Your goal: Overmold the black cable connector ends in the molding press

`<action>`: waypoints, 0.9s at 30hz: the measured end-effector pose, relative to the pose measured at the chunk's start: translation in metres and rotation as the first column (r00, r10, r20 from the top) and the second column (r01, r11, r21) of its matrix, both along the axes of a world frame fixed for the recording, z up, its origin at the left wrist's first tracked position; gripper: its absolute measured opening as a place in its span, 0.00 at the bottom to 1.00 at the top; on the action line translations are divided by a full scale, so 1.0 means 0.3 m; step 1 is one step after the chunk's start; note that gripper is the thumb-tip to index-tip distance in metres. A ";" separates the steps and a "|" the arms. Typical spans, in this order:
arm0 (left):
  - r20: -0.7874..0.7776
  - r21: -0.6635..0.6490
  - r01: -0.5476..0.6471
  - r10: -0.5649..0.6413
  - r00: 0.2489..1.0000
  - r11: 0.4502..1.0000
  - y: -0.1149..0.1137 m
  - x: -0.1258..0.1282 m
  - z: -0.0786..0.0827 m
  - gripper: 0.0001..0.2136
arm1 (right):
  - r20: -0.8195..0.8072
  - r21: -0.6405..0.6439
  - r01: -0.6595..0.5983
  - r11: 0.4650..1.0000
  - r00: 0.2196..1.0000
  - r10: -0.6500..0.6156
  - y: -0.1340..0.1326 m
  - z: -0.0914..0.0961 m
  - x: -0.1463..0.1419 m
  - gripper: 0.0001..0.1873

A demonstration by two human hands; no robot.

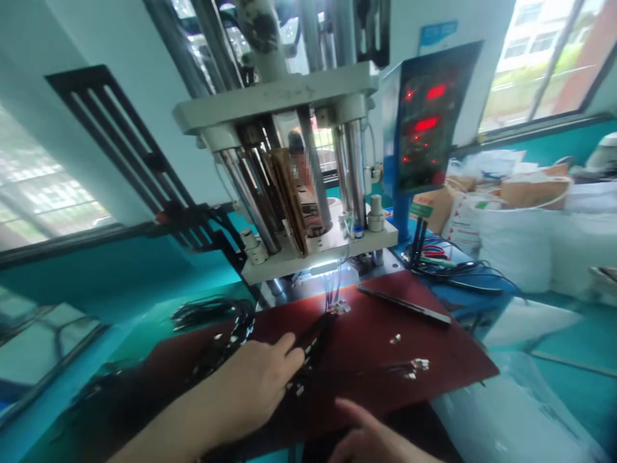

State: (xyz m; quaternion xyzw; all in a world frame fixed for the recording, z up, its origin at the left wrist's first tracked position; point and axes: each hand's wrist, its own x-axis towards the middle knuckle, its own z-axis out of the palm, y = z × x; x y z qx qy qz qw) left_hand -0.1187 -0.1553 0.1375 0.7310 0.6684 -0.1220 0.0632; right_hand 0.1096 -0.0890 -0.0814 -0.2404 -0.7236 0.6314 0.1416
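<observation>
My left hand (263, 379) reaches in over the dark red board (361, 402), its fingers closed on black cables (313, 337). Small pale connector ends (340, 308) lie at the far end of these cables, near the lit lower edge of the press (313, 267). Low in the view, my right hand (371, 437) is apart from the cables, its index finger stretched out and its other fingers partly cut off by the frame. Another cable end with pale connectors (420, 365) rests on the board to the right.
Black cable bundles (212, 312) lie at the left. A flat metal bar (405, 304) rests on the board's right side. The control box (436, 122) shows red digits. Red-handled pliers (436, 252) and cables lie on the blue bench. White sacks (513, 241) stand at the right.
</observation>
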 end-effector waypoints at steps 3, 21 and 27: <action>-0.080 -0.065 0.194 -0.199 0.977 0.979 0.153 0.067 -0.056 0.13 | -0.419 -0.499 -0.138 0.856 0.902 -0.098 0.037 0.054 -0.056 0.46; 0.827 -0.558 0.258 0.505 0.247 0.789 0.318 0.254 -0.351 0.15 | -0.354 -0.512 0.131 0.849 0.868 -0.347 0.214 0.246 -0.037 0.18; 0.826 -0.557 0.139 0.531 0.186 0.818 0.351 0.275 -0.425 0.10 | -0.525 -0.529 0.238 0.815 0.662 -0.534 0.381 0.323 0.085 0.22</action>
